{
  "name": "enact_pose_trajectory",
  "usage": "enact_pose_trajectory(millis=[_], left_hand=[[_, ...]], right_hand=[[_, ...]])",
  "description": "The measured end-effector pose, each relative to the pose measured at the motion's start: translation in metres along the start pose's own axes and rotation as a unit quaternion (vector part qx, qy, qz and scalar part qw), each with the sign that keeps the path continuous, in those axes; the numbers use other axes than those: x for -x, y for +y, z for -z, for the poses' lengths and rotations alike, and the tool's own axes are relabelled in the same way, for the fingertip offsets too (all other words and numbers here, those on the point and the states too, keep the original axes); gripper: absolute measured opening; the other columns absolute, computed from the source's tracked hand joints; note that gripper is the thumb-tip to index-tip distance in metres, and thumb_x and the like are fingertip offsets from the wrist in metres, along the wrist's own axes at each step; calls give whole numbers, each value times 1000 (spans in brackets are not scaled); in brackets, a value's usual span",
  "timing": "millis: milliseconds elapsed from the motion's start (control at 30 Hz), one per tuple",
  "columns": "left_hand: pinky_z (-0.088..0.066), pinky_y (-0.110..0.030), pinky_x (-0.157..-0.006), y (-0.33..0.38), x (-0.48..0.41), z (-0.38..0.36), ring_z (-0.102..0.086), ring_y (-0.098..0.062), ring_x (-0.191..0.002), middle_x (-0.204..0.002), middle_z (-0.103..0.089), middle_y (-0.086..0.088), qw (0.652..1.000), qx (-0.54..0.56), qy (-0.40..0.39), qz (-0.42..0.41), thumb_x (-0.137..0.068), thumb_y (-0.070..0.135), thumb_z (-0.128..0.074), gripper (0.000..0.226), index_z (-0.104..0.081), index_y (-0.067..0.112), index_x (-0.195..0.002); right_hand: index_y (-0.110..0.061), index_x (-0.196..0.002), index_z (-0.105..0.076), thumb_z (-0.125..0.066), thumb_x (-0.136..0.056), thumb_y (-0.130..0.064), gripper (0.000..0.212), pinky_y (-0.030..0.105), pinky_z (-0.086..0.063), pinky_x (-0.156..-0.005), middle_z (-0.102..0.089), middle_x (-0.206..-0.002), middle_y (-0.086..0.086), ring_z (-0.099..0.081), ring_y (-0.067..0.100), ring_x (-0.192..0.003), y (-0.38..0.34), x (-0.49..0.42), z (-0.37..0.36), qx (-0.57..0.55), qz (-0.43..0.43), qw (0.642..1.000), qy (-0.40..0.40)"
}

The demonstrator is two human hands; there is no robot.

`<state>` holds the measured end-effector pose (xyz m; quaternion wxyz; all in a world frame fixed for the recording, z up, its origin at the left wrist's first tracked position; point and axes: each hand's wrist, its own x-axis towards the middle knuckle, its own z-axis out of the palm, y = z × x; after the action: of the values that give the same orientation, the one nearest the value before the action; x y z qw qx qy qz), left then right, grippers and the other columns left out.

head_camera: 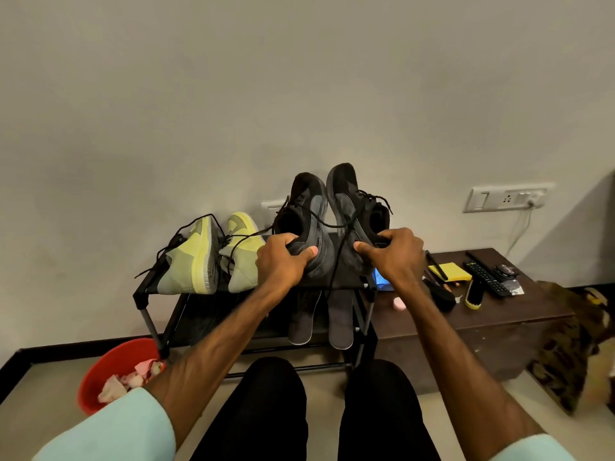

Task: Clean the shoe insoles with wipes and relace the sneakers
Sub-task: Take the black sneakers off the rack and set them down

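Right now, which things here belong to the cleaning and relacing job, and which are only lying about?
For the job: two black sneakers, one in the left hand, one in the right hand; two insoles on the lower shelf; green sneakers; red tub of crumpled wipes.
Lying about: remote control, yellow notepad, brush, wall socket.

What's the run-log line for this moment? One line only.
left hand: grips black-grey sneaker | right hand: grips second black-grey sneaker | black laces: loose | two dark insoles: lower shelf, black rack
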<state>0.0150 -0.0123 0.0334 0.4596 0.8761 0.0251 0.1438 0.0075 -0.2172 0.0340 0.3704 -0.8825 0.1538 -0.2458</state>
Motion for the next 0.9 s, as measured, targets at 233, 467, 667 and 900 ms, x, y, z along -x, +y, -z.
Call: enact_pose_trajectory(millis=[233,467,667,900], left_hand=[[-58,-35,-79,31,9,29,-69,-21,-91,-99,-74,0,993,-45,49,-98,-82,40,-81,35,-73,20,-109],[-58,-42,-84,63,35,28,-69,-25,-95,-101,-75,-3,981,-73,62,-168,-84,39,-79,33,-71,21,-111],[-54,-39,-78,98,71,9,-67,-30,-95,-99,-73,-6,960,-147,25,-238,-87,45,-74,32,-68,25,-111],[-44,-31,-69,100,133,-56,-66,-26,-93,-98,-68,-4,940,-192,-105,-262,-93,46,-67,31,-61,18,-106]], right_hand=[[-14,-101,-78,-83,-81,-43,35,27,-48,-67,-68,-77,0,-61,14,-71,-25,15,47,8,40,999,34],[-15,-102,-78,-82,-81,-42,34,26,-40,-67,-76,-93,11,-69,32,-85,-26,27,110,92,73,989,92],[-14,-86,-73,-84,-78,-48,37,29,-43,-61,-71,-77,8,-55,24,-66,-1,53,146,145,71,983,89],[-17,-79,-68,-83,-71,-59,45,37,-56,-59,-62,-67,-2,-64,21,-66,66,93,156,207,6,978,22]])
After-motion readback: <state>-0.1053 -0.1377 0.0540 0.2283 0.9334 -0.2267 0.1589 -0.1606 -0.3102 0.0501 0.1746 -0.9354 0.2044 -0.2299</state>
